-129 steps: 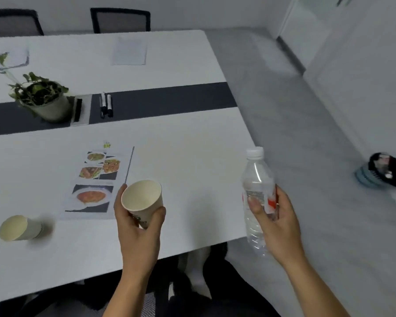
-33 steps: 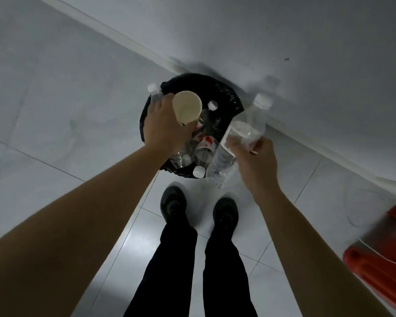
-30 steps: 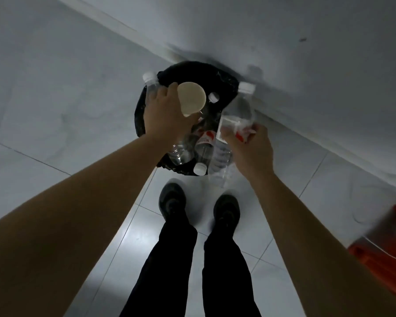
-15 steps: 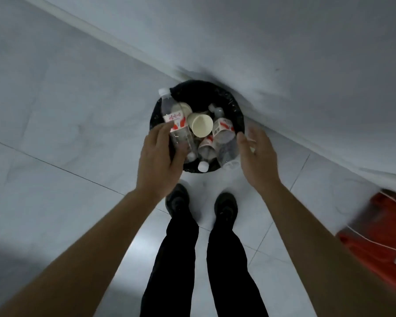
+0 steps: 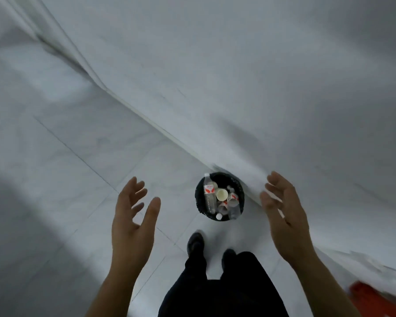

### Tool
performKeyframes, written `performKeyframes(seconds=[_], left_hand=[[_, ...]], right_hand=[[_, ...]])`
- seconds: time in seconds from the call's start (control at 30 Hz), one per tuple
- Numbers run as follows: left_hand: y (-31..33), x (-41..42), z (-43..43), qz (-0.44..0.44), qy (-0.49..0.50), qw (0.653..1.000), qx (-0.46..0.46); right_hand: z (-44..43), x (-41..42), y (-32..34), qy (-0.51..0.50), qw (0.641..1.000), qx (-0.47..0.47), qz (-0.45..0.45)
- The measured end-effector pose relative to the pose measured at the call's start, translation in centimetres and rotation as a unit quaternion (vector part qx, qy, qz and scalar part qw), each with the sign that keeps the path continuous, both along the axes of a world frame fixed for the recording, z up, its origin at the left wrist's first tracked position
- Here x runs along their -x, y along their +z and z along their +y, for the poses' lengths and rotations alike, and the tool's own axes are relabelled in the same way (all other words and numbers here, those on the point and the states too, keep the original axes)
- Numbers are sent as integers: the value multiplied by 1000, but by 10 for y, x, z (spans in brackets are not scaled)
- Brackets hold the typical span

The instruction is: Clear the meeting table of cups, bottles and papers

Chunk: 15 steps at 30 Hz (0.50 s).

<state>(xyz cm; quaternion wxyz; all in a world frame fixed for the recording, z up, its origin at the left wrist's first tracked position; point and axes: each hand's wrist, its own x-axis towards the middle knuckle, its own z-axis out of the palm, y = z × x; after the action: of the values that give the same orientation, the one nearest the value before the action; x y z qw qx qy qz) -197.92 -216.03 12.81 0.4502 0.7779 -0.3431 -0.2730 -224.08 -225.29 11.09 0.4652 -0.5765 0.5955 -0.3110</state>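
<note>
Head view, looking down at pale tiled floor [image 5: 62,170] beside wall [image 5: 261,76]. Left hand [image 5: 133,221] raised, empty, fingers spread, palm inward. Right hand [image 5: 285,213] raised, empty, fingers loosely apart, palm inward. Black bin [image 5: 199,202] on floor against wall base, between hands and well below them. Paper cup [image 5: 221,194] lies mouth up in bin among plastic bottles [image 5: 209,193]. Dark shoes [image 5: 194,244] just short of bin. Red object [image 5: 380,299] at lower right, blurred

Black bin [image 5: 200,203], cream cup [image 5: 221,194], red-and-white bottle labels [image 5: 209,190], pale grey floor tiles [image 5: 66,179]
</note>
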Motion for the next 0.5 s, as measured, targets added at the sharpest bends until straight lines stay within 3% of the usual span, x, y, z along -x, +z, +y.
performKeyframes(seconds=[0.1,0.23,0.5], left_hand=[[47,11,43,17,85,993,75],[69,48,95,19,167,978,120],[58,196,210,3,368,927,68]], right_hand=[[18,12,40,25,998,54,-31],[30,35,60,111,989,61,-75],[60,87,42,321,942,13,-101]])
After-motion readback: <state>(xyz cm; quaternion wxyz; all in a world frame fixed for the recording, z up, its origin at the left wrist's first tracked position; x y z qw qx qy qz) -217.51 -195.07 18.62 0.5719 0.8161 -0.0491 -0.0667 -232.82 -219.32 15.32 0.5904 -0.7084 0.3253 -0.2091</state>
